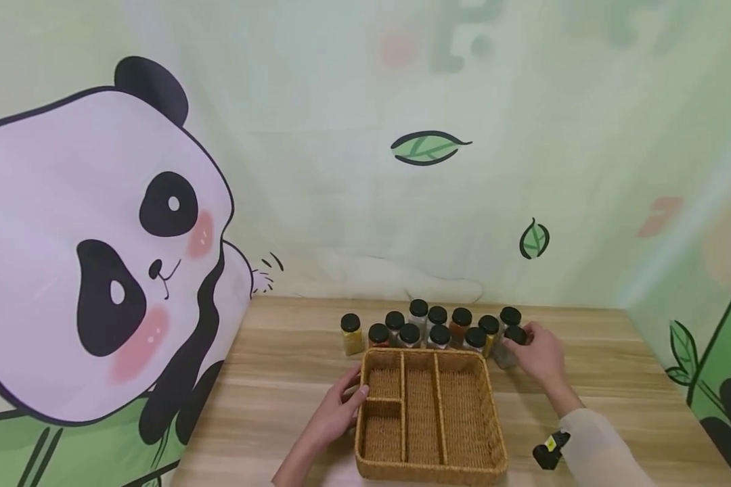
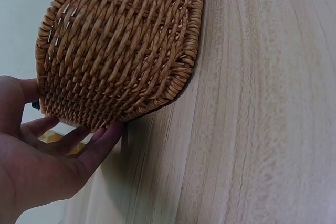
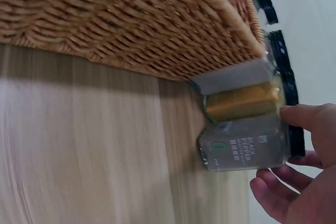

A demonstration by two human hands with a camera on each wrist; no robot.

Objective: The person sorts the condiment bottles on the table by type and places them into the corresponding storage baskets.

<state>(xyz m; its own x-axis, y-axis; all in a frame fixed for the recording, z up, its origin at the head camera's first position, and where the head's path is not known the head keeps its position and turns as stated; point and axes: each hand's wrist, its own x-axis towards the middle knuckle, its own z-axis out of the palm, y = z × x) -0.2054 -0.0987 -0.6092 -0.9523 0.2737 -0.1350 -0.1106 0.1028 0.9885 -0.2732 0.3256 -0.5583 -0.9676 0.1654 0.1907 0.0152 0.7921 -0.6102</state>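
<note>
A woven wicker basket [image 1: 423, 469] with divided compartments sits on the table. My left hand [image 1: 335, 414] grips its left side, thumb at the rim and fingers against the outer wall, as the left wrist view shows on the weave [image 2: 121, 40]. At the right end of a group of spice jars, my right hand [image 1: 543, 355] holds a black-lidded jar [image 1: 504, 357] near its lid. The right wrist view shows this jar [image 3: 244, 148] labelled black pepper, with thumb and fingers about its top. Beside it stands a jar with yellow contents [image 3: 241, 102].
Several black-lidded spice jars [image 1: 461, 325] stand behind the basket, partly hidden by its back rim. One yellow jar [image 1: 352, 336] stands at the left end. A small black object [image 1: 549, 452] is by the right sleeve. A panda-printed backdrop [image 1: 341, 169] rises behind the table.
</note>
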